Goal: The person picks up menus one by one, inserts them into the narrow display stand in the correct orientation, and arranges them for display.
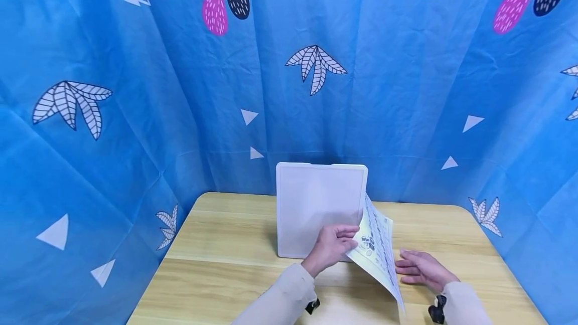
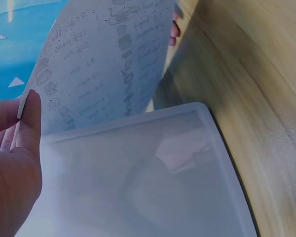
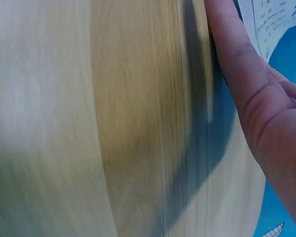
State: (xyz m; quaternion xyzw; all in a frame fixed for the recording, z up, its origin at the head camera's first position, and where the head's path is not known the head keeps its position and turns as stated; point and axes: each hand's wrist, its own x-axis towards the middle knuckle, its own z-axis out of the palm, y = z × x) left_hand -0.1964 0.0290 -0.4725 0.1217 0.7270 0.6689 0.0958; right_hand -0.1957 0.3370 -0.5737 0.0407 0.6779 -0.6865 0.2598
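Note sheet [image 1: 377, 247] pinched at left edge in left hand [image 1: 331, 248], just left of right hand [image 1: 425, 270] with fingers extended.

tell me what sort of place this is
Probably a small screened-off tabletop workspace: patterned blue cloth hangs along the back and both sides of a wooden table, where a white panel stands upright. What lies beyond the cloth doesn't show.
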